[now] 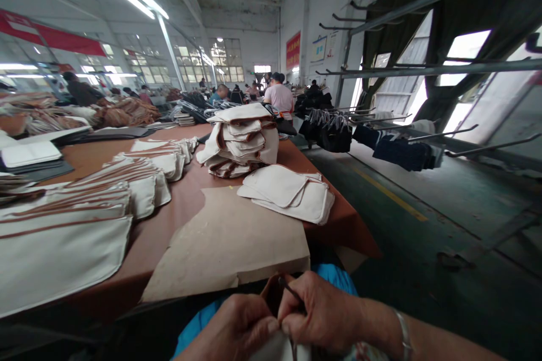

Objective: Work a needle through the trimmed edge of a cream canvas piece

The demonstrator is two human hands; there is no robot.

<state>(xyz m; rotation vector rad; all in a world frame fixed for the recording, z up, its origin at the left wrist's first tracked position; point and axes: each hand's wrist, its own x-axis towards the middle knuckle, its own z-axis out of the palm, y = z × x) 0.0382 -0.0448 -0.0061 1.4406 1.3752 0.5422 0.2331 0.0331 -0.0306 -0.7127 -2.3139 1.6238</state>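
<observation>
Cream fabric piece (pixel 277 348) sits pinched between my two thumbs, low at the frame's bottom. My left hand (pixel 235 327) closes on its left edge; my right hand (pixel 324 310) grips it too, with a thin dark tool (pixel 291 290) slanting up-left from those fingers.
</observation>
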